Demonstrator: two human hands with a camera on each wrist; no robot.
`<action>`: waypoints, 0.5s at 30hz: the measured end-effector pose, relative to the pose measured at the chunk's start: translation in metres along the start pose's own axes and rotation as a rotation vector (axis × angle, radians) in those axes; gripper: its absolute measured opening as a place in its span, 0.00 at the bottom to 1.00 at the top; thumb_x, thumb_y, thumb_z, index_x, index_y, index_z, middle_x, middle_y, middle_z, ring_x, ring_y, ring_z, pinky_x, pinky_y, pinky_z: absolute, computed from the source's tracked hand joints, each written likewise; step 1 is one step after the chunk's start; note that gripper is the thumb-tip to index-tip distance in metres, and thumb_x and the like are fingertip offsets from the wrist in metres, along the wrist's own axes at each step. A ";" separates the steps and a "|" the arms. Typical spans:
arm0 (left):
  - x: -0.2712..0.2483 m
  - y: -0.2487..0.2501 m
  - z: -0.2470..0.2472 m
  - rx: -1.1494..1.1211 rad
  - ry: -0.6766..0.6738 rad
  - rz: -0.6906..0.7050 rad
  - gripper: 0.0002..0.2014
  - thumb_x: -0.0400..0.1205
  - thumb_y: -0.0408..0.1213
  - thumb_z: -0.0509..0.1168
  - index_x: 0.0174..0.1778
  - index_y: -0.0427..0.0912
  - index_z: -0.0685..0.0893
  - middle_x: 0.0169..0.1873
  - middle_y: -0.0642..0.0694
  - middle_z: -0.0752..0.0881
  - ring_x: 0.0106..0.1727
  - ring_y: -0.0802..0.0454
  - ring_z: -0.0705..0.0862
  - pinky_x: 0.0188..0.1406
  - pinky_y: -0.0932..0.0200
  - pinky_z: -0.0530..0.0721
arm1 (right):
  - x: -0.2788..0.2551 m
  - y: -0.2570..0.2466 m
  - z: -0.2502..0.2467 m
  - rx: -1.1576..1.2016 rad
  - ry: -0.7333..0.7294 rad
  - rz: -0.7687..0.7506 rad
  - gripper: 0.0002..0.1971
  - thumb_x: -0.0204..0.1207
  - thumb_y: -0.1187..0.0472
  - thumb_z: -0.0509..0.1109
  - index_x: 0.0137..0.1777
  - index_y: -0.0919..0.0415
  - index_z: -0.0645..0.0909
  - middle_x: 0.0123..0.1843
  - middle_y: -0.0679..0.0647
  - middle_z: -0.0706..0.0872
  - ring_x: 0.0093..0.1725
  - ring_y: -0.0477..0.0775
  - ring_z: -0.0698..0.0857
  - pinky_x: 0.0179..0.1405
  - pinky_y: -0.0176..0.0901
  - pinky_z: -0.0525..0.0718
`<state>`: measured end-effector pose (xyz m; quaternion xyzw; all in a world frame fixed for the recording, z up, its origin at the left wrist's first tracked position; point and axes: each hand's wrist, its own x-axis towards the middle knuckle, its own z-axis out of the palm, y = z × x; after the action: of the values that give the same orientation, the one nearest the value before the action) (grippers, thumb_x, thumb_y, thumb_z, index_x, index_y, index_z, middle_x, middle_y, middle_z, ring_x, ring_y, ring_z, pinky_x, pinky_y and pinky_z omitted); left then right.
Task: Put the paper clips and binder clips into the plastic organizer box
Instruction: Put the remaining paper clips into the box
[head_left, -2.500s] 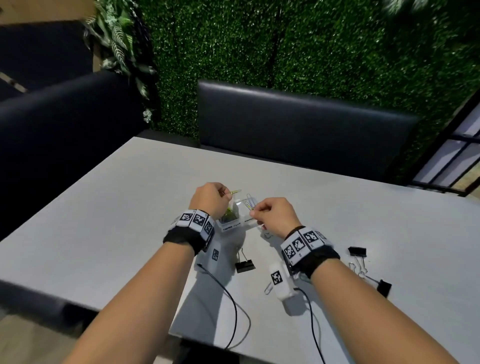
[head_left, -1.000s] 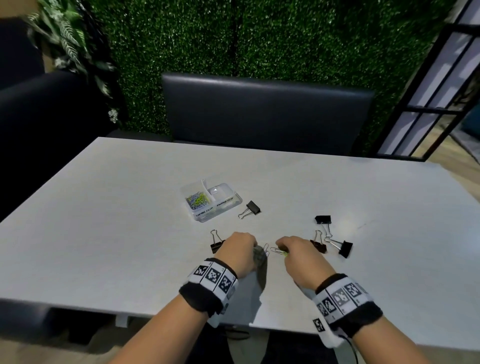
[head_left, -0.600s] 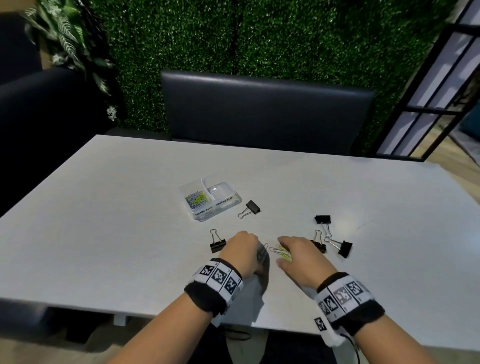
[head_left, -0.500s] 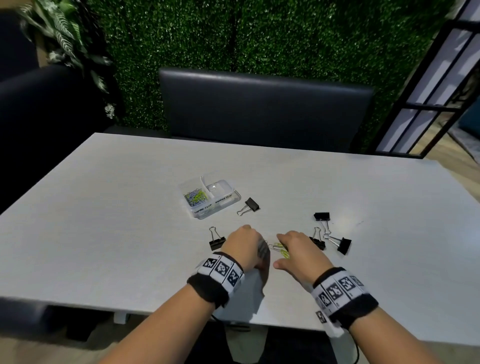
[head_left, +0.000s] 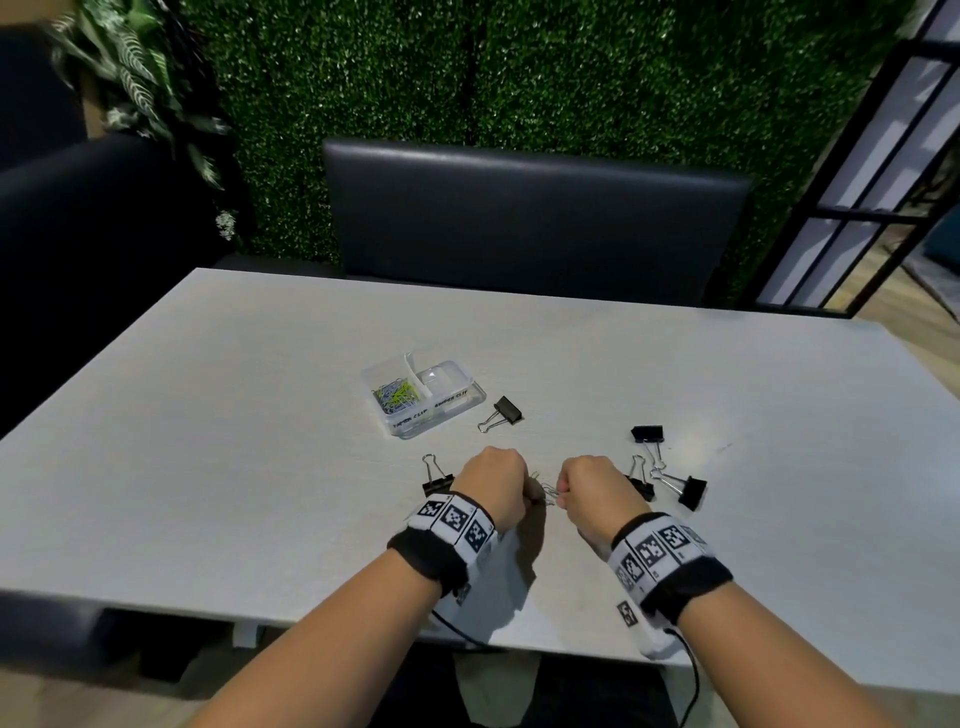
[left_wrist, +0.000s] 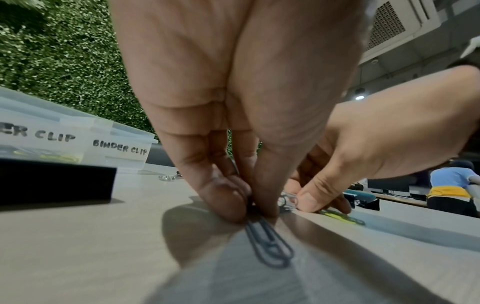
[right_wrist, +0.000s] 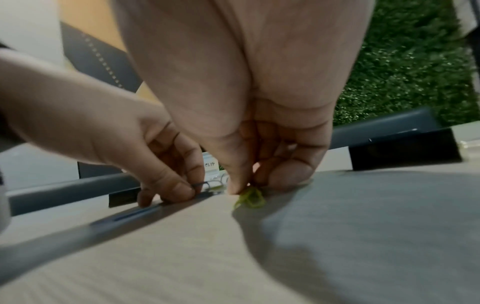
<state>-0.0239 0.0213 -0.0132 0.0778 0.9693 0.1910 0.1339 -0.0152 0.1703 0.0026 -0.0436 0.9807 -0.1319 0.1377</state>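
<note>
A pale grey, wood-grained rectangular table (head_left: 208, 441) fills the foreground. Behind its far edge stands a dark padded bench backrest (head_left: 530, 223), and behind that a dense artificial green hedge wall (head_left: 571, 73). Left of the backrest sits another dark upholstered seat (head_left: 104, 218) under leafy hanging plants (head_left: 140, 78). Right of the backrest, a black-framed glass partition (head_left: 852, 218) shows a bright wooden floor (head_left: 883, 291).

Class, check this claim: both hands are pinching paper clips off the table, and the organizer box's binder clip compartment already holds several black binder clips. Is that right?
Not quite. The head view shows the binder clip compartment of the organizer box empty; only the other compartment holds clips. The left hand and right hand do pinch paper clips.
</note>
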 end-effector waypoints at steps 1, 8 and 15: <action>-0.001 0.000 -0.001 -0.013 -0.008 -0.007 0.09 0.79 0.37 0.71 0.52 0.43 0.92 0.52 0.39 0.91 0.54 0.39 0.89 0.52 0.50 0.88 | 0.000 0.000 -0.001 0.026 -0.011 0.009 0.06 0.79 0.67 0.67 0.47 0.64 0.86 0.49 0.61 0.89 0.47 0.61 0.89 0.50 0.53 0.89; -0.002 -0.004 -0.009 -0.098 -0.027 -0.021 0.08 0.79 0.37 0.69 0.49 0.48 0.93 0.51 0.44 0.91 0.52 0.44 0.89 0.53 0.52 0.89 | 0.002 0.013 -0.009 0.248 0.000 0.058 0.07 0.79 0.65 0.69 0.41 0.59 0.87 0.45 0.53 0.91 0.47 0.54 0.89 0.50 0.48 0.88; -0.013 -0.012 -0.024 -0.286 0.024 -0.011 0.06 0.79 0.38 0.71 0.37 0.50 0.90 0.38 0.54 0.91 0.42 0.57 0.88 0.42 0.64 0.84 | -0.005 0.031 -0.013 0.464 0.048 0.110 0.06 0.76 0.63 0.75 0.38 0.54 0.85 0.32 0.46 0.87 0.33 0.44 0.84 0.33 0.34 0.81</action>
<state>-0.0202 -0.0009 0.0065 0.0503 0.9341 0.3273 0.1331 -0.0153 0.2038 0.0077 0.0457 0.9280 -0.3470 0.1278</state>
